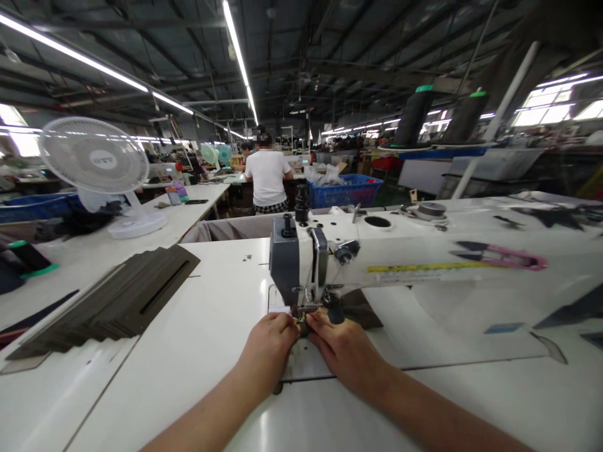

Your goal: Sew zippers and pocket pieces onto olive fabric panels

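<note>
At the needle area of a white sewing machine [424,267], both hands are close together. My left hand [271,342] has its fingers pinched at the left of the presser foot [305,309], on the edge of a dark olive fabric piece [362,307]. From the right, my right hand [346,348] pinches the same piece, its fingertips almost meeting the left ones. Part of the fabric shows behind the right hand, lying flat on the machine bed; the rest is hidden by fingers and machine head. A small white piece [279,309] is beside the left fingertips.
A fanned stack of dark olive panels [117,295] lies on the left tabletop. Pink-handled thread snips [504,256] rest on the machine arm. Further off are a white fan [97,157], a blue crate [346,193], thread cones [414,118] and a person in a white shirt [268,176].
</note>
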`<state>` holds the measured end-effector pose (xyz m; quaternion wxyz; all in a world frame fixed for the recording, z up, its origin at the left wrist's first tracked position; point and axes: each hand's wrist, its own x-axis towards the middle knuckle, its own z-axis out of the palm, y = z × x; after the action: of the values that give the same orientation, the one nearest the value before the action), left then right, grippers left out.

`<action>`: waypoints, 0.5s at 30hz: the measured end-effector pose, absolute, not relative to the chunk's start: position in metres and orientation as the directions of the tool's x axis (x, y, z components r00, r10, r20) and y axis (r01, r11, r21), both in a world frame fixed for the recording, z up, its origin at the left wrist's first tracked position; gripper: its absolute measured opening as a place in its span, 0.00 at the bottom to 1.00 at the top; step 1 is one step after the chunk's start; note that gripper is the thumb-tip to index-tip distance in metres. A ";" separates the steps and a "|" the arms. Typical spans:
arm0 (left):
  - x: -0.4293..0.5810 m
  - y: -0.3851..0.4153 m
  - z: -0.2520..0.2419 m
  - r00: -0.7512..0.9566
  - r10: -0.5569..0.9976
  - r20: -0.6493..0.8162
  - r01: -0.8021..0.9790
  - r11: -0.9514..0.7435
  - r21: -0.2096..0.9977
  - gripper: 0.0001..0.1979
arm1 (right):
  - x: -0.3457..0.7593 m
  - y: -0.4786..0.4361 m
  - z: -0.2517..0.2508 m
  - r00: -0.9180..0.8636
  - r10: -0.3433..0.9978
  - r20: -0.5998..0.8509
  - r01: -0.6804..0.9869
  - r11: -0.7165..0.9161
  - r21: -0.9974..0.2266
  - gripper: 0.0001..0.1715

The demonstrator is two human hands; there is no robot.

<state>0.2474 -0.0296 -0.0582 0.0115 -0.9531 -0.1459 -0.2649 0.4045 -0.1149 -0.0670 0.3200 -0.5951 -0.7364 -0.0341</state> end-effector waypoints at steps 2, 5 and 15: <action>0.247 -0.029 -0.058 0.812 0.284 0.510 0.283 -0.956 0.082 0.07 | 0.404 -0.115 -0.067 -0.081 0.859 0.505 0.894 0.287 -0.345 0.12; 0.247 -0.030 -0.057 0.810 0.298 0.506 0.289 -0.952 0.099 0.07 | 0.403 -0.114 -0.068 -0.070 0.864 0.499 0.897 0.273 -0.347 0.12; 0.251 -0.030 -0.058 0.777 0.366 0.513 0.354 -0.927 0.125 0.07 | 0.401 -0.106 -0.073 -0.001 0.868 0.496 0.939 0.172 -0.299 0.11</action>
<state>0.2513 -0.0300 -0.0581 -0.0106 -0.9424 -0.1909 -0.2744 0.4007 -0.1059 -0.0729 0.2984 -0.6408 -0.7049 -0.0590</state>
